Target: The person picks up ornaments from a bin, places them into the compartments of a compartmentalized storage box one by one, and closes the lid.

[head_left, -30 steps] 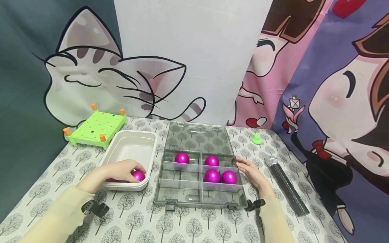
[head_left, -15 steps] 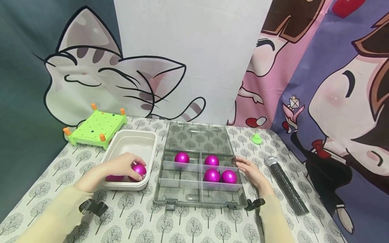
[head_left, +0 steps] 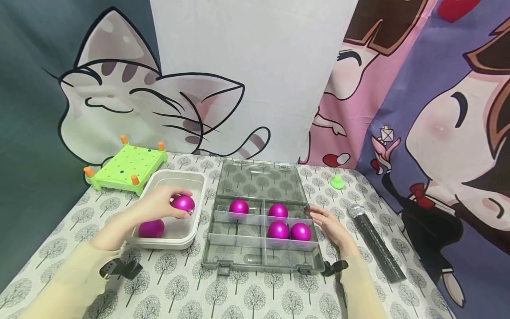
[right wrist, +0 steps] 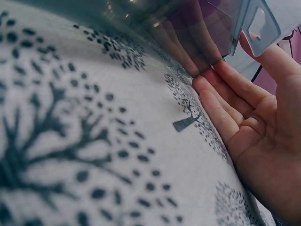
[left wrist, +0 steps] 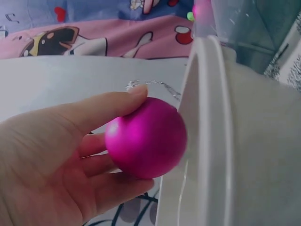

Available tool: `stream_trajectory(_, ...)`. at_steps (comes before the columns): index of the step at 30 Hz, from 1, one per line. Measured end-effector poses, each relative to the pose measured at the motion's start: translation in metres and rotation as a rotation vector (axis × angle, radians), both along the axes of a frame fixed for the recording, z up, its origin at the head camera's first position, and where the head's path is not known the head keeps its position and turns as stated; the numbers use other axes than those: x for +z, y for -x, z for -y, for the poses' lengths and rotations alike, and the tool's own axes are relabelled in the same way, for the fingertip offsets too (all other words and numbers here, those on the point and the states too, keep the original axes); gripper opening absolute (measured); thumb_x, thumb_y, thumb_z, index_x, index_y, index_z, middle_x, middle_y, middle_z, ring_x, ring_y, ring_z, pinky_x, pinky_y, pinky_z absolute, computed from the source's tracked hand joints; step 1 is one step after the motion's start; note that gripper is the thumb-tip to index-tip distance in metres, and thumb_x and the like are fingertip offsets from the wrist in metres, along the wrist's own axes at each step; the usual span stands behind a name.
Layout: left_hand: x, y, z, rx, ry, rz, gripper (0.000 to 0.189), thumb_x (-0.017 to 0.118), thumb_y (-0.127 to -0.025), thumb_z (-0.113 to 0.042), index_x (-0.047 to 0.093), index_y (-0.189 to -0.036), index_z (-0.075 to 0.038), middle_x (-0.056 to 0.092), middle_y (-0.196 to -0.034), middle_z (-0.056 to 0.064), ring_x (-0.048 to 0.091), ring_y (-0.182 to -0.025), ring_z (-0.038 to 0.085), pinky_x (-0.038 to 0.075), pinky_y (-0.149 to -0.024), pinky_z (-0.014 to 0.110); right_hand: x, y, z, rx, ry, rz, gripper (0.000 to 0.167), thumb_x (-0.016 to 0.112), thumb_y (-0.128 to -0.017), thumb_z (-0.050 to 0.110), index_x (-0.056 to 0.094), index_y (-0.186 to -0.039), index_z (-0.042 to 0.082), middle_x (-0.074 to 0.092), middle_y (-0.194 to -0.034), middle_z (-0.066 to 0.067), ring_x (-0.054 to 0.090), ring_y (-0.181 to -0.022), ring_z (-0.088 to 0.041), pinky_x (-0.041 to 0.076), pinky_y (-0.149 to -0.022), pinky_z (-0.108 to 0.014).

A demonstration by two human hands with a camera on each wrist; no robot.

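My left hand (head_left: 161, 204) holds a shiny magenta bauble (head_left: 184, 204) above the white plastic tub (head_left: 203, 186). In the left wrist view the thumb lies on one side of this bauble (left wrist: 148, 139) and the fingers on the other; a silvery string shows behind it. Another bauble (head_left: 151, 228) sits in the tub's near left corner. Several more, such as one bauble (head_left: 239, 207), lie in the lidded, see-through grey compartment box (head_left: 235, 257). My right hand (head_left: 330, 226) rests at the box's right edge with its fingers extended, touching the side wall (right wrist: 207, 37).
A light green pegged toy stand (head_left: 129, 168) with orange feet is behind the tub on the left. The box's lid (head_left: 260, 179) lies folded back. A small green duck-like toy (head_left: 337, 182) and a black microphone (head_left: 376, 243) lie to the right.
My left hand has lifted the bauble up from the tub's floor, uncovering the other bauble in the corner. The right hand has stayed at the box's side.
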State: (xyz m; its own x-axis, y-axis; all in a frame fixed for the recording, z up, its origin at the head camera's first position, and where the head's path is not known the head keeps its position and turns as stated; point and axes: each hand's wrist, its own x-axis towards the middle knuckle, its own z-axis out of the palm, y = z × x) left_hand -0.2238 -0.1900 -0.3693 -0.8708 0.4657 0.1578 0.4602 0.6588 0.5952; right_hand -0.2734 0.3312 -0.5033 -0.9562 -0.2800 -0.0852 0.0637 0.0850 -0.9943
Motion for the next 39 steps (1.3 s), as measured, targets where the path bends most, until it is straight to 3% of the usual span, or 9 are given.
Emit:
stream_trajectory(5, 0.003, 0.001, -0.014, 0.024, -0.016, -0.12, 0.061, 0.088, -0.067, -0.021, 0.066, -0.119, 0.002, 0.071, -0.11, 0.018, 0.069, -0.097, 0.032, 0.059, -0.08, 0.042, 0.0, 0.0, -0.001, 0.005, -0.003, -0.008, 0.055, 0.049, -0.099, 0.008, 0.028, -0.142, -0.018, 0.066, -0.11, 0.021, 0.062, -0.106, 0.002, 0.046, -0.096, -0.012)
stream_trajectory(12, 0.009, 0.004, -0.042, 0.051, -0.035, -0.081, 0.062, 0.085, -0.074, -0.023, 0.062, -0.126, 0.0, 0.065, -0.125, 0.02, 0.067, -0.105, 0.036, 0.057, -0.089, 0.046, 0.0, 0.0, -0.001, 0.004, 0.003, -0.002, 0.054, 0.049, -0.099, 0.008, 0.028, -0.142, -0.018, 0.066, -0.11, 0.02, 0.062, -0.105, 0.003, 0.045, -0.095, -0.011)
stream_trajectory(15, 0.009, 0.007, -0.057, 0.031, -0.104, -0.05, 0.062, 0.085, -0.074, -0.02, 0.061, -0.128, 0.0, 0.064, -0.126, 0.02, 0.066, -0.106, 0.034, 0.057, -0.089, 0.045, 0.001, 0.001, -0.001, 0.004, 0.004, -0.002, 0.054, 0.048, -0.099, 0.007, 0.028, -0.142, -0.018, 0.066, -0.111, 0.02, 0.062, -0.106, 0.003, 0.045, -0.095, -0.011)
stream_trajectory(21, 0.006, 0.01, -0.084, -0.055, -0.153, -0.115, 0.06, 0.087, -0.071, -0.02, 0.064, -0.123, -0.001, 0.067, -0.123, 0.017, 0.066, -0.106, 0.031, 0.057, -0.091, 0.043, 0.003, -0.001, 0.001, 0.015, 0.022, -0.01, 0.053, 0.049, -0.099, 0.007, 0.029, -0.141, -0.018, 0.066, -0.112, 0.019, 0.062, -0.106, 0.001, 0.046, -0.096, -0.012)
stream_trajectory(25, 0.002, 0.01, -0.098, -0.099, -0.153, -0.141, 0.059, 0.087, -0.07, -0.02, 0.065, -0.121, -0.002, 0.067, -0.122, 0.016, 0.066, -0.107, 0.031, 0.057, -0.09, 0.042, 0.003, -0.002, 0.001, 0.021, 0.035, -0.009, 0.053, 0.048, -0.1, 0.007, 0.028, -0.142, -0.019, 0.066, -0.113, 0.018, 0.063, -0.106, 0.0, 0.047, -0.096, -0.013)
stream_trajectory(32, -0.008, 0.009, -0.12, -0.13, -0.153, -0.081, 0.061, 0.087, -0.07, -0.022, 0.064, -0.124, -0.005, 0.065, -0.127, 0.012, 0.064, -0.113, 0.03, 0.056, -0.093, 0.043, 0.003, -0.001, 0.001, 0.007, 0.017, -0.006, 0.054, 0.049, -0.099, 0.007, 0.029, -0.142, -0.018, 0.066, -0.111, 0.019, 0.062, -0.106, 0.002, 0.046, -0.095, -0.011)
stream_trajectory(39, -0.018, 0.01, -0.135, -0.176, -0.103, -0.074, 0.06, 0.086, -0.072, -0.027, 0.064, -0.125, -0.009, 0.066, -0.127, 0.009, 0.063, -0.114, 0.028, 0.055, -0.094, 0.043, 0.002, -0.001, 0.001, 0.016, 0.015, -0.006, 0.053, 0.049, -0.1, 0.008, 0.029, -0.142, -0.018, 0.066, -0.115, 0.017, 0.062, -0.108, 0.001, 0.046, -0.096, -0.012)
